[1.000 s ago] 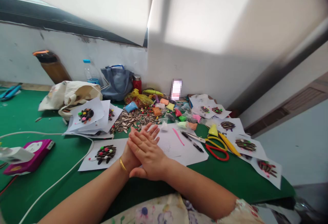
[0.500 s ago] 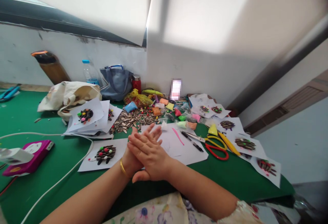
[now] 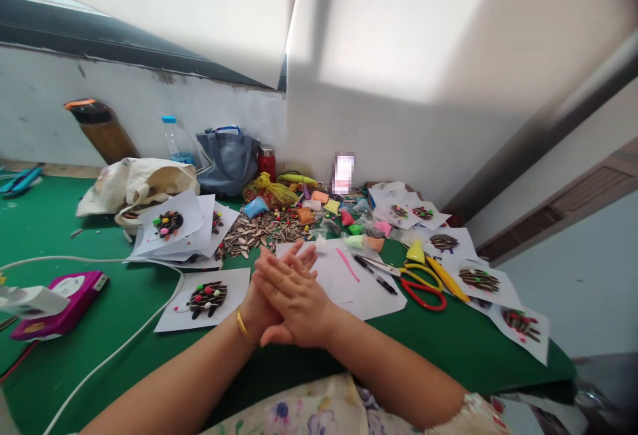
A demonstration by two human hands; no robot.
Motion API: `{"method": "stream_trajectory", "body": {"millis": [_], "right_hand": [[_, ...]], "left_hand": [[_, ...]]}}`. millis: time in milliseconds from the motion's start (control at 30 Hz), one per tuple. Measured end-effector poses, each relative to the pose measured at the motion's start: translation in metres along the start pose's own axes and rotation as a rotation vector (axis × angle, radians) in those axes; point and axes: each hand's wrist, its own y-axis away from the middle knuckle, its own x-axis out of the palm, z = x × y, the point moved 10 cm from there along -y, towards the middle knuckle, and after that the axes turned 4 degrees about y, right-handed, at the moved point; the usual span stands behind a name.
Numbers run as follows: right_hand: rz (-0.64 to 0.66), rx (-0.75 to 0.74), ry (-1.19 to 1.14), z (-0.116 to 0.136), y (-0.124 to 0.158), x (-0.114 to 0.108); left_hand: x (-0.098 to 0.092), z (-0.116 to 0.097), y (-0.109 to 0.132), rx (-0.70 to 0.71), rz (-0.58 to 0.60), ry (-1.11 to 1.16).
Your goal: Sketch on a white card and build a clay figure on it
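Observation:
My right hand [image 3: 295, 301] lies flat on top of my left hand [image 3: 256, 307], palm against palm, just above the green table [image 3: 438, 342]. The fingers of both are stretched out, and the left fingertips peek out past the right hand. Whatever may lie between the palms is hidden. A gold bangle [image 3: 242, 324] sits on my left wrist. Under the hands is a white sheet [image 3: 359, 292] with a pink strip [image 3: 346, 264] and a black pen [image 3: 376, 275] on it. A paper with a seed-and-bead picture [image 3: 207, 294] lies just left of the hands.
Behind the hands are a pile of sunflower seeds [image 3: 259, 230] and small coloured clay packs [image 3: 349, 222]. Red scissors [image 3: 423, 292] and yellow scissors [image 3: 441, 277] lie to the right among more seed pictures [image 3: 478, 280]. A pink box [image 3: 60, 299], a white cable [image 3: 124, 342] and bags [image 3: 134, 186] are on the left.
My right hand has slid slightly forward over the left hand, the palms staying pressed together. Nothing else on the table has moved.

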Motion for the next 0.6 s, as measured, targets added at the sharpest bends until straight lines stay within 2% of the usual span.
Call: {"method": "stream_trajectory", "body": {"millis": [67,133,200,300,400,467,600], "right_hand": [[-0.012,0.139,0.039,-0.026,0.005,-0.004],[-0.022,0.19,0.036,-0.041,0.013,-0.009],[-0.027,0.174,0.012,-0.039,0.018,-0.013],[-0.014,0.076,-0.039,-0.014,0.017,-0.011],[0.008,-0.054,-0.059,0.013,0.01,-0.004],[0.003,-0.011,-0.02,0.006,0.008,-0.001],[-0.026,0.184,0.045,-0.032,0.017,-0.006]], "left_hand": [[0.01,0.015,0.007,-0.117,0.058,0.01],[0.023,0.024,0.015,-0.272,0.153,0.048],[0.025,0.009,0.015,-0.227,0.176,0.118],[0.015,-0.01,0.007,-0.102,0.137,0.136],[0.003,0.003,0.002,-0.099,0.072,0.065],[0.003,0.017,0.004,-0.128,0.074,0.05],[0.014,0.027,0.014,-0.254,0.138,0.043]]}}
